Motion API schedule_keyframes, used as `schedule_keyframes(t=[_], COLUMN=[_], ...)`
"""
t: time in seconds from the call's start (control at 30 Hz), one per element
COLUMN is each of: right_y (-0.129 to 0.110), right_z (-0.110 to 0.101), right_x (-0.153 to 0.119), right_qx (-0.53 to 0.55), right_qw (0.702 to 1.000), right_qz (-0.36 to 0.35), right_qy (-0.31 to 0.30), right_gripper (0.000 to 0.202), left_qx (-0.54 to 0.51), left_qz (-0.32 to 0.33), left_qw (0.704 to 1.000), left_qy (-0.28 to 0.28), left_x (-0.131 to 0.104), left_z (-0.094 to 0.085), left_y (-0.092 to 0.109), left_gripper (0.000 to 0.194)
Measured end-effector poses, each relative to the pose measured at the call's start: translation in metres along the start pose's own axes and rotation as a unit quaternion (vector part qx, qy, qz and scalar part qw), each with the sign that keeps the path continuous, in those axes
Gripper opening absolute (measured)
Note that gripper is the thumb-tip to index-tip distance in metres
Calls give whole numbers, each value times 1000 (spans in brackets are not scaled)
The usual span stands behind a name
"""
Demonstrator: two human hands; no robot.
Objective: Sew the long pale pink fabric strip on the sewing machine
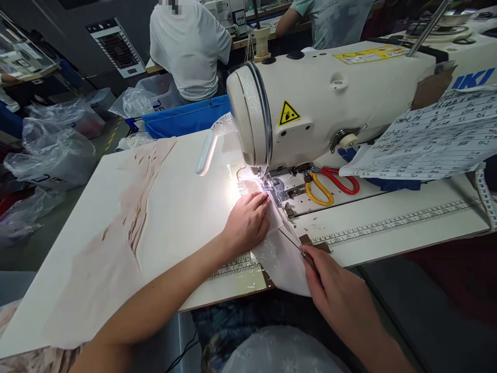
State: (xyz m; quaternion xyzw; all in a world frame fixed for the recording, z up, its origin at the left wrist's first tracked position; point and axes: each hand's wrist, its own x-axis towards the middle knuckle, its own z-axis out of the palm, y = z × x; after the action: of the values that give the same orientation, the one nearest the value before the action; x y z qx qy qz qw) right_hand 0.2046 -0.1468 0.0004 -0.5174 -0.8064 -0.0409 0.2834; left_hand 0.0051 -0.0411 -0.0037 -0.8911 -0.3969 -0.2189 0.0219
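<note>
Beside the needle, the 2 hands (248, 220) (339, 295) work apart (right gripping an awl (310, 258)), left pressing fabric (281, 254).

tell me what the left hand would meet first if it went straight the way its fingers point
Probably the metal parts around the sewing machine's needle, just past the left hand's fingertips, though exact depth is unclear.

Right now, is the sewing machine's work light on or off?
On. A bright white glow lights the tabletop under the sewing machine's head, just past the left hand.
</note>
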Motion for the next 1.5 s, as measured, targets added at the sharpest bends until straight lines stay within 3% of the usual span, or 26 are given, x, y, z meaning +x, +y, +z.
schedule_keyframes(t=[0.63, 1.27, 1.5], right_y=[2, -5, -8], right_z=[6, 12, 16], right_x=[16, 28, 36], right_qx=[-36, -21, -37], right_qw=[999, 999, 999], right_qz=[-12, -7, -14], right_qy=[-22, -31, -10], right_gripper=[21, 23, 22], left_qx=[22, 63, 76], left_qz=[-28, -1, -48], left_qw=[997, 997, 995], left_qy=[-63, -49, -53], left_x=[-7, -7, -1], left_z=[-3, -6, -8], left_y=[15, 18, 13], left_gripper=[46, 42, 37])
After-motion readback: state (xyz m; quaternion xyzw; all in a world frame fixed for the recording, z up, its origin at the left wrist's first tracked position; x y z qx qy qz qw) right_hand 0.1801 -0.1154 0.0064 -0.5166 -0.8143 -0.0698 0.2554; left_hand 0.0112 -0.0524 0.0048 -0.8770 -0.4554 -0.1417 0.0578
